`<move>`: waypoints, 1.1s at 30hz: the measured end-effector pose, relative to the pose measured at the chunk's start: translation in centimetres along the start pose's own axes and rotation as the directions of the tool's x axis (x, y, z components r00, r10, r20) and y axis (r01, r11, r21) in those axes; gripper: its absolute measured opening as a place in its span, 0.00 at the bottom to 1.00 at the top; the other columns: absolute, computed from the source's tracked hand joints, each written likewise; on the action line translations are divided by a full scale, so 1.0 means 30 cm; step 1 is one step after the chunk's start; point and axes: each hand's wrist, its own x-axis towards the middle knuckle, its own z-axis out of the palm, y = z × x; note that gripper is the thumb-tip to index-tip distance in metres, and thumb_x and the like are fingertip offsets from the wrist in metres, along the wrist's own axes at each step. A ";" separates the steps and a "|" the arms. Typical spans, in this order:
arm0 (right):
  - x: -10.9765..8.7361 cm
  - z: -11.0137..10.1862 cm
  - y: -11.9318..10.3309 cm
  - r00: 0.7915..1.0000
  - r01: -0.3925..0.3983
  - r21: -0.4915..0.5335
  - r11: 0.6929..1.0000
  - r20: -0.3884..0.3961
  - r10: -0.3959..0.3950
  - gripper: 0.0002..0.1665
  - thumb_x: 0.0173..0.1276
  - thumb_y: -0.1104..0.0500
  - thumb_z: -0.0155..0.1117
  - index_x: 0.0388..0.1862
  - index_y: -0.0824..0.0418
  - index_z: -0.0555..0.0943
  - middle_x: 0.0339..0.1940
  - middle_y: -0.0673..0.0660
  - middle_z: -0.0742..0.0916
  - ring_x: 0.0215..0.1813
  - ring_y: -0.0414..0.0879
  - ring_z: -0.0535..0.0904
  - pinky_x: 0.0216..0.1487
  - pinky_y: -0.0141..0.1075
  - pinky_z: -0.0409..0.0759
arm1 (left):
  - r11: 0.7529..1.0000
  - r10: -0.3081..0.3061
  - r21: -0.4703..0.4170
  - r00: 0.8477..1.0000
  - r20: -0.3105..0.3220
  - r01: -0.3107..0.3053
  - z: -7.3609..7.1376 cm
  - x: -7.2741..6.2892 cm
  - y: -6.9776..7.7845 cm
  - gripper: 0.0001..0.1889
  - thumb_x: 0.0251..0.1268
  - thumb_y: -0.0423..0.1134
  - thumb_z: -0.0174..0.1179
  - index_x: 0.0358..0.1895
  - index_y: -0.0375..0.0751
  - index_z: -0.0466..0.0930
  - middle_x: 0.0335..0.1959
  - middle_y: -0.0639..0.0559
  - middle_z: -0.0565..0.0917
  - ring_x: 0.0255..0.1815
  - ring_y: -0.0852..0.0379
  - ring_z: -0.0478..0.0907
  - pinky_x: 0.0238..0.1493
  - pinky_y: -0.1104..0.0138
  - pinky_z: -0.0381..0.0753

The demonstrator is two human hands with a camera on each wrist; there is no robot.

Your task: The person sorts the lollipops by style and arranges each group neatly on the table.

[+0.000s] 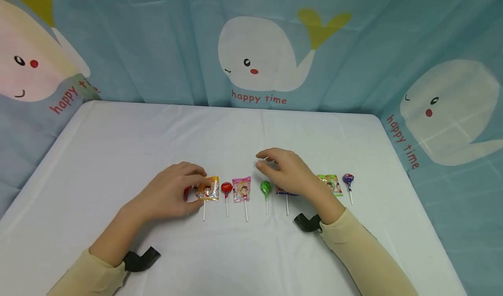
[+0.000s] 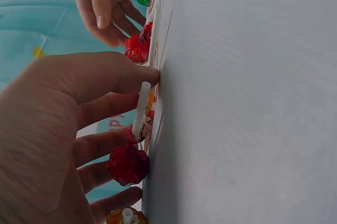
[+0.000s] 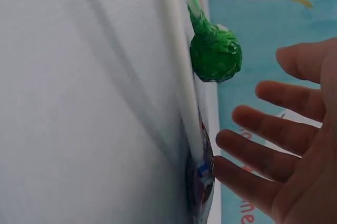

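Note:
My left hand (image 1: 169, 193) is over the left end of a row of lollipops, fingers spread and gently bent. Its fingertips reach a yellow flat-wrapped lollipop (image 1: 212, 188), the thumb near the stick. Under the palm is a round red lollipop (image 2: 129, 165), mostly hidden in the head view, with an orange one (image 2: 126, 216) beyond it. Above the row's right part hovers my right hand (image 1: 292, 173), fingers apart and holding nothing. It partly covers a dark flat-wrapped lollipop (image 1: 281, 191); beside that lies a round green lollipop (image 1: 265, 187).
Between the hands lie another round red lollipop (image 1: 226, 187) and a pink flat-wrapped one (image 1: 241, 189). Farther right are a light-green packet (image 1: 332, 184) and a round purple lollipop (image 1: 348, 179). A white cloth covers the table (image 1: 243, 261); a blue whale-print curtain (image 1: 165, 47) hangs behind.

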 end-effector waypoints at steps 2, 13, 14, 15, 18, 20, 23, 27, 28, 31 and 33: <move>0.001 0.005 0.005 1.000 0.027 -0.002 1.000 0.010 -0.027 0.24 0.84 0.45 0.63 0.68 0.58 0.86 0.66 0.50 0.88 0.70 0.49 0.82 0.71 0.51 0.81 | 1.000 0.002 -0.001 1.000 -0.002 -0.002 0.002 0.004 0.000 0.22 0.53 0.44 0.81 0.55 0.55 0.93 0.57 0.59 0.85 0.61 0.53 0.79 0.62 0.48 0.81; 0.015 0.037 0.002 0.991 0.107 0.000 0.994 0.084 -0.107 0.26 0.83 0.50 0.66 0.73 0.61 0.82 0.73 0.54 0.84 0.78 0.48 0.77 0.78 0.48 0.74 | 0.999 0.030 0.023 0.999 -0.039 -0.029 -0.008 -0.015 -0.013 0.22 0.51 0.47 0.82 0.53 0.56 0.94 0.56 0.61 0.84 0.58 0.55 0.80 0.61 0.48 0.81; 0.016 0.036 0.002 0.991 0.106 -0.001 0.994 0.083 -0.105 0.26 0.83 0.50 0.66 0.72 0.61 0.83 0.72 0.54 0.85 0.77 0.47 0.77 0.78 0.48 0.74 | 0.999 0.032 0.023 0.999 -0.042 -0.031 -0.007 -0.014 -0.013 0.22 0.50 0.47 0.82 0.53 0.56 0.94 0.56 0.61 0.84 0.57 0.55 0.80 0.60 0.48 0.81; 0.016 0.036 0.004 0.991 0.103 -0.004 0.995 0.084 -0.102 0.26 0.83 0.50 0.66 0.72 0.61 0.83 0.71 0.53 0.85 0.77 0.47 0.77 0.78 0.48 0.75 | 0.999 0.034 0.022 0.998 -0.046 -0.033 -0.007 -0.013 -0.012 0.22 0.50 0.47 0.82 0.52 0.56 0.94 0.56 0.61 0.83 0.56 0.55 0.80 0.60 0.48 0.81; 0.015 0.032 0.007 0.992 0.085 -0.021 0.996 0.091 -0.083 0.25 0.83 0.49 0.65 0.71 0.60 0.84 0.69 0.52 0.87 0.75 0.46 0.79 0.76 0.48 0.76 | 0.999 0.040 0.024 0.998 -0.056 -0.038 -0.003 -0.010 -0.012 0.22 0.50 0.48 0.82 0.52 0.56 0.94 0.56 0.61 0.83 0.54 0.56 0.80 0.58 0.49 0.82; 0.013 0.030 0.009 0.993 0.071 -0.031 0.997 0.094 -0.068 0.25 0.83 0.49 0.65 0.70 0.60 0.84 0.68 0.52 0.88 0.74 0.46 0.80 0.76 0.48 0.77 | 0.999 0.040 0.027 0.997 -0.062 -0.039 -0.001 -0.007 -0.011 0.22 0.50 0.47 0.82 0.52 0.56 0.94 0.56 0.60 0.83 0.53 0.56 0.80 0.57 0.50 0.82; 0.011 0.028 0.013 0.994 0.054 -0.039 0.998 0.101 -0.050 0.25 0.83 0.49 0.65 0.70 0.60 0.84 0.67 0.52 0.88 0.74 0.46 0.80 0.76 0.48 0.76 | 0.999 0.039 0.031 0.997 -0.068 -0.037 0.002 -0.001 -0.010 0.22 0.50 0.46 0.81 0.53 0.55 0.94 0.56 0.59 0.83 0.53 0.55 0.80 0.55 0.50 0.82; 0.005 0.029 0.019 0.993 0.041 -0.043 0.998 0.109 -0.036 0.26 0.82 0.50 0.66 0.71 0.60 0.83 0.68 0.52 0.87 0.75 0.47 0.79 0.77 0.47 0.75 | 0.999 0.031 0.028 0.997 -0.067 -0.029 0.004 0.007 -0.006 0.22 0.50 0.45 0.81 0.53 0.55 0.94 0.57 0.58 0.83 0.53 0.55 0.80 0.53 0.51 0.83; 0.004 0.030 0.022 0.993 0.040 -0.045 0.998 0.110 -0.035 0.26 0.82 0.50 0.67 0.72 0.60 0.83 0.68 0.52 0.87 0.75 0.47 0.79 0.77 0.47 0.75 | 0.999 0.029 0.027 0.997 -0.067 -0.027 0.004 0.009 -0.005 0.22 0.50 0.45 0.81 0.53 0.55 0.94 0.57 0.58 0.83 0.52 0.55 0.80 0.52 0.51 0.83; 0.001 0.033 0.028 0.994 0.039 -0.051 0.998 0.109 -0.034 0.26 0.81 0.50 0.67 0.72 0.60 0.83 0.68 0.52 0.87 0.75 0.47 0.79 0.77 0.47 0.75 | 1.000 0.022 0.021 0.998 -0.066 -0.021 0.004 0.014 -0.004 0.23 0.50 0.45 0.80 0.54 0.55 0.94 0.57 0.58 0.83 0.53 0.55 0.80 0.52 0.51 0.84; 0.002 0.034 0.030 0.994 0.043 -0.055 0.998 0.107 -0.037 0.26 0.81 0.50 0.67 0.71 0.60 0.83 0.68 0.52 0.88 0.74 0.47 0.80 0.77 0.47 0.75 | 1.000 0.021 0.019 0.997 -0.071 -0.019 0.006 0.015 -0.005 0.23 0.50 0.44 0.80 0.54 0.56 0.93 0.57 0.58 0.83 0.53 0.54 0.81 0.52 0.50 0.84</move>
